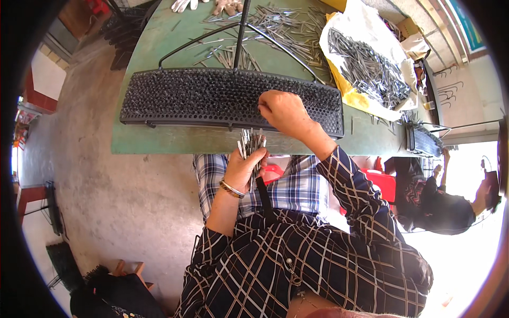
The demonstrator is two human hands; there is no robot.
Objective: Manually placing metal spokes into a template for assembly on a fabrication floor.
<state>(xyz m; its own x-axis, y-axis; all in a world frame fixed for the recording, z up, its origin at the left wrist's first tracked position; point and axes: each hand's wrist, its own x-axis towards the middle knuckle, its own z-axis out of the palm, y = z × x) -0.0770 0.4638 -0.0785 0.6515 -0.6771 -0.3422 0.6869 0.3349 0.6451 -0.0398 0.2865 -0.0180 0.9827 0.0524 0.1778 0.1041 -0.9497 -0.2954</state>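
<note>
A bundle of thin metal strips (250,141) stands upright in my left hand (244,168), which is closed round it just in front of the table's near edge. Beyond it, a long black rack (180,98) full of small round holes lies across the green table (175,139). Many of its holes hold dark pieces; the front rows at the right show bare. Over the rack's right half is my right hand (286,112), its fingers curled in a pinch close to the holes. Whatever it holds is hidden behind the fingers.
Loose metal strips (281,24) are scattered behind the rack, whose black frame (236,47) rises over them. At the far right lies an opened white and yellow sack (360,16) with more strips. Another person (435,206) sits to the right by a second rack (424,140).
</note>
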